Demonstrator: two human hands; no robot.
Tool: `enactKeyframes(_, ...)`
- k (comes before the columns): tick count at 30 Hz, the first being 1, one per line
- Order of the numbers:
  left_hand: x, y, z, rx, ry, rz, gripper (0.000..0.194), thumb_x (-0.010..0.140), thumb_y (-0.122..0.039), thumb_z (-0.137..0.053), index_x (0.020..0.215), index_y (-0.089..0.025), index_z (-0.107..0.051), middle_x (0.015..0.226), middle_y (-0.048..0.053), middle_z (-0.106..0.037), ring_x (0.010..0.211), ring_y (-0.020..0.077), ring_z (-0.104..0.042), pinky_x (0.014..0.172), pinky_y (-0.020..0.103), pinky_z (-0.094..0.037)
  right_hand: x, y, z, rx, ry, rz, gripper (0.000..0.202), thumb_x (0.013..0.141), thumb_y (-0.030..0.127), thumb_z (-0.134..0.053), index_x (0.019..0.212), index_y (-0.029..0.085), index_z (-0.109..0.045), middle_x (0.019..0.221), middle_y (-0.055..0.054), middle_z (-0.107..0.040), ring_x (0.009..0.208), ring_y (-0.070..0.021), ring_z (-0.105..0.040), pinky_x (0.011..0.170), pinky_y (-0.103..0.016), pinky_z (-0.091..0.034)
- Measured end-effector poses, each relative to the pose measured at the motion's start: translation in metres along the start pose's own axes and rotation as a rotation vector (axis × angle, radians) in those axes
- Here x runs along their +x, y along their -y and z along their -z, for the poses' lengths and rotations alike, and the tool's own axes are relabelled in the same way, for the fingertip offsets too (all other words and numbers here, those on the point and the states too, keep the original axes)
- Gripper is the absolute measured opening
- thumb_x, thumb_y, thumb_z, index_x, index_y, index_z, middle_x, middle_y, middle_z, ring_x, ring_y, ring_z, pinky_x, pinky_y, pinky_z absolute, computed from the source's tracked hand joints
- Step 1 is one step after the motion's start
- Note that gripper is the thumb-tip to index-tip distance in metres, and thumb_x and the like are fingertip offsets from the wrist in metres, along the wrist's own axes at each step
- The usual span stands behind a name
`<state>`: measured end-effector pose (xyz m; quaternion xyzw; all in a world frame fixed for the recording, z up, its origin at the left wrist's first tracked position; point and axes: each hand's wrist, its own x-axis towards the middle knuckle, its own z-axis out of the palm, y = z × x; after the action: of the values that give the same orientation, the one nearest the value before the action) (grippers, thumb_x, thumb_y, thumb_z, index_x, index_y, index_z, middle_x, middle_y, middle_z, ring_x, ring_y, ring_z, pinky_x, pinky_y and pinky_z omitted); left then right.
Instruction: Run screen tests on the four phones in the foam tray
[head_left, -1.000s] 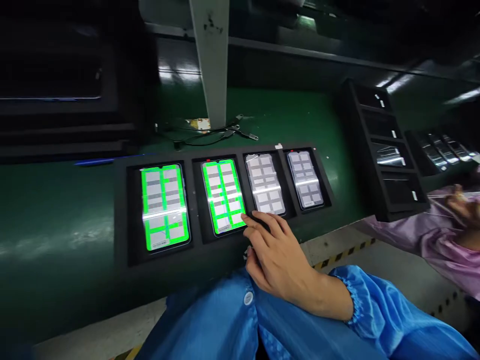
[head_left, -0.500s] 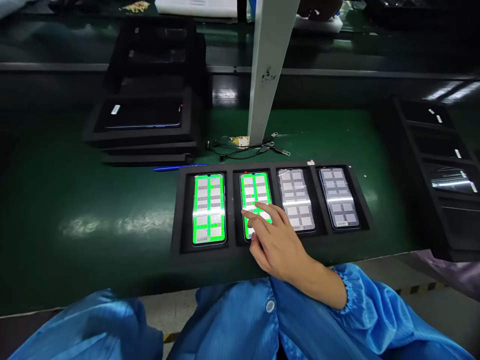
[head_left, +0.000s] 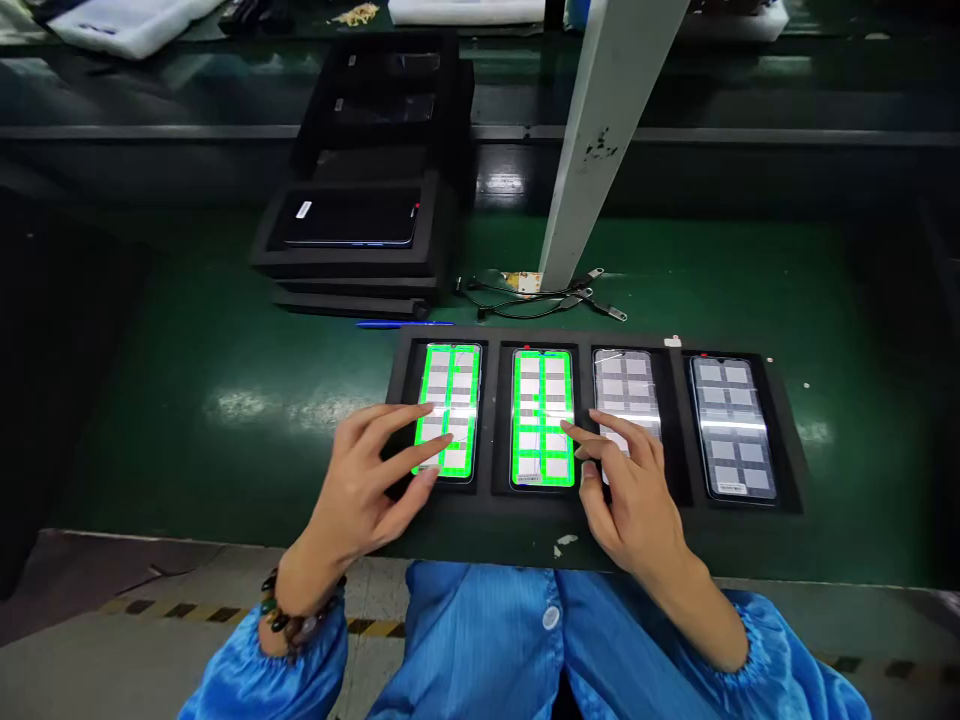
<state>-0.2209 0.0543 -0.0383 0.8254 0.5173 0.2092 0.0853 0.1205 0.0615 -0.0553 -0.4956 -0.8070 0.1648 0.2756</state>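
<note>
A black foam tray (head_left: 495, 420) holds several phones in a row. My left hand (head_left: 367, 475), a beaded bracelet at its wrist, has fingers spread over the leftmost phone (head_left: 465, 385), whose screen shows green bands and pale blocks. Over the right edge of the second phone (head_left: 529, 440), also lit green, my right hand (head_left: 634, 490) reaches with its fingers apart. That hand partly covers the third phone (head_left: 626, 375), which shows grey and white blocks. The rightmost phone (head_left: 733, 425) has a similar grey pattern and is uncovered. Neither hand holds anything.
Stacked black trays (head_left: 352, 262) with a phone (head_left: 352, 220) on top stand at the back left. A grey post (head_left: 600, 150) rises behind the row, with black cables (head_left: 517, 305) at its foot. A blue pen (head_left: 405, 324) lies behind the tray.
My left hand has come into view over the leftmost phone. My right hand is now at the second phone's right edge. The view has shifted left, and more green lines show on the second screen.
</note>
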Motion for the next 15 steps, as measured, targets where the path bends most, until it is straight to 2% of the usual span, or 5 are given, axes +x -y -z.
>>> enactKeyframes(3,0.0027,0.0003,-0.0111,-0.013,0.04,-0.08,0.035,0.102,-0.024,-0.066,0.135,-0.032,-0.076,0.153,0.012,-0.066,0.135,0.0352,-0.059,0.112,0.06,-0.051,-0.0006,-0.0005,0.0008,0.015,0.0,-0.007,0.025,0.099,0.006,-0.054,0.112,0.027,-0.057,0.139,-0.004,-0.08,0.146,-0.033,-0.058,0.11,-0.055,-0.047)
enactKeyframes(7,0.0067,-0.0023,-0.0122,0.014,0.101,-0.133,0.039,0.099,-0.029,-0.07,0.137,-0.032,-0.077,0.156,0.011,-0.066,0.136,0.0356,-0.058,0.116,0.061,-0.048,-0.0036,-0.0032,0.0013,0.04,-0.027,-0.008,0.024,0.101,0.008,-0.054,0.116,0.026,-0.057,0.143,-0.007,-0.078,0.149,-0.0331,-0.056,0.113,-0.057,-0.046)
enactKeyframes(12,0.0098,-0.0078,-0.0078,0.072,0.038,-0.146,0.029,0.097,-0.029,-0.07,0.124,-0.031,-0.082,0.147,0.011,-0.071,0.131,0.0339,-0.061,0.115,0.06,-0.048,-0.0064,-0.0054,0.0011,0.072,-0.028,-0.015,0.021,0.103,0.009,-0.053,0.116,0.025,-0.056,0.141,-0.008,-0.079,0.151,-0.0334,-0.053,0.116,-0.058,-0.045)
enactKeyframes(15,0.0081,-0.0073,-0.0062,0.104,0.022,-0.09,0.029,0.099,-0.028,-0.068,0.125,-0.029,-0.082,0.145,0.012,-0.072,0.13,0.0345,-0.062,0.113,0.061,-0.048,-0.0067,-0.0048,0.0015,0.086,-0.02,-0.015,0.021,0.103,0.009,-0.053,0.117,0.026,-0.057,0.142,-0.008,-0.078,0.151,-0.0336,-0.053,0.116,-0.059,-0.045)
